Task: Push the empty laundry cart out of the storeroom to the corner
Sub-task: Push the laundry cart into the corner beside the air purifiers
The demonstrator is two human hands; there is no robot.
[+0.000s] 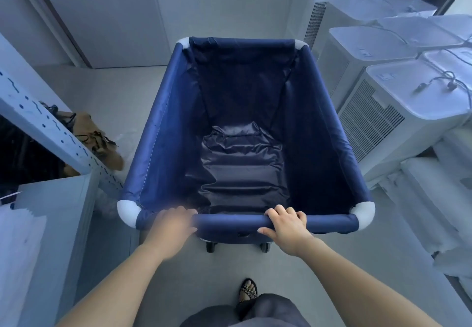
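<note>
A dark blue fabric laundry cart [163, 132] with white corner pieces fills the middle of the head view, and nothing lies inside it. Both hands sit on its near rim bar. My left hand [172, 223] is curled over the bar near the left corner and looks blurred. My right hand [286, 227] wraps the bar right of centre, thumb under it. Two black casters [212, 247] show below the near edge. My sandalled foot stands on the floor behind the cart.
A slotted metal shelf upright [51, 132] and a white box [51, 224] crowd the left side. White appliance units with vents [378, 112] line the right. A brown bag [102, 143] lies on the left floor. A pale wall and door panels [115, 20] stand ahead.
</note>
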